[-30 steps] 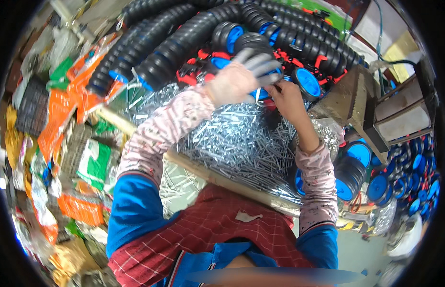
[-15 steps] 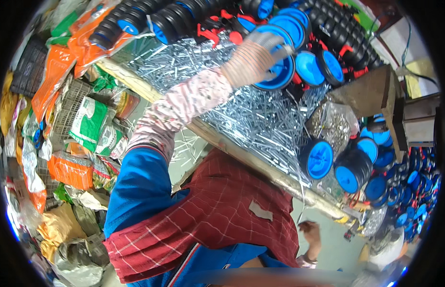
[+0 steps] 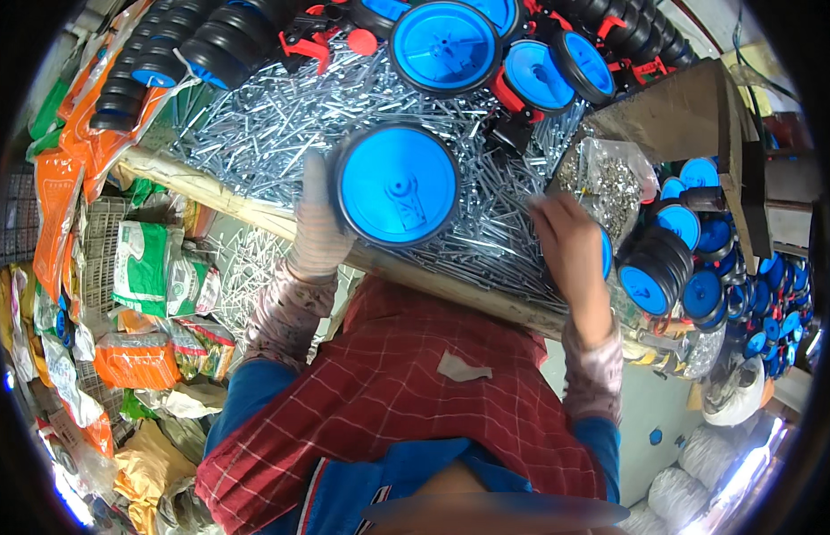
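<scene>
Left hand: the gloved left hand (image 3: pixel 318 227) grips a blue plastic wheel (image 3: pixel 397 185) by its black rim, hub face up.
Wheel's place: held above a heap of silver metal pins (image 3: pixel 281 134) on the wooden workbench (image 3: pixel 254 212).
Right hand: the bare right hand (image 3: pixel 571 245) reaches into the pins; grip unclear, blurred.
Nearby: more blue wheels (image 3: pixel 446 45) beyond.

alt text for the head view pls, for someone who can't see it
A gloved left hand holds up a blue wheel over a tray of metal pins, while the right hand reaches into the pins. More blue wheels are stacked around.
</scene>
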